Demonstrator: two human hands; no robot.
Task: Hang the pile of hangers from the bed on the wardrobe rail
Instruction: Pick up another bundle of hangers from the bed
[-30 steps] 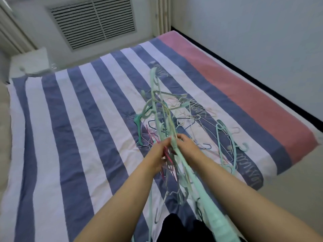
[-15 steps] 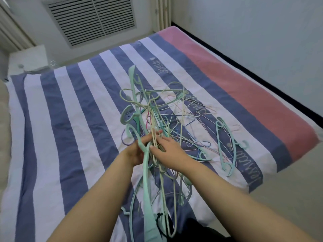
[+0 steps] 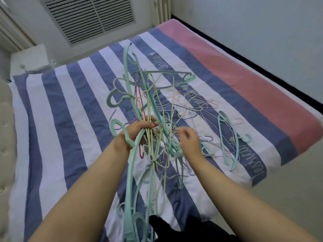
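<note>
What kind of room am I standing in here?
Most likely a bedroom: a wide bed under a blue, white and pink striped cover, a cream padded headboard and a tangle of plastic and wire hangers.

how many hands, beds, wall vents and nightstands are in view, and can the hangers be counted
hands: 2 (left, right)
bed: 1
wall vent: 1
nightstand: 1
hangers: too tangled to count
total: 5, hangers left out
</note>
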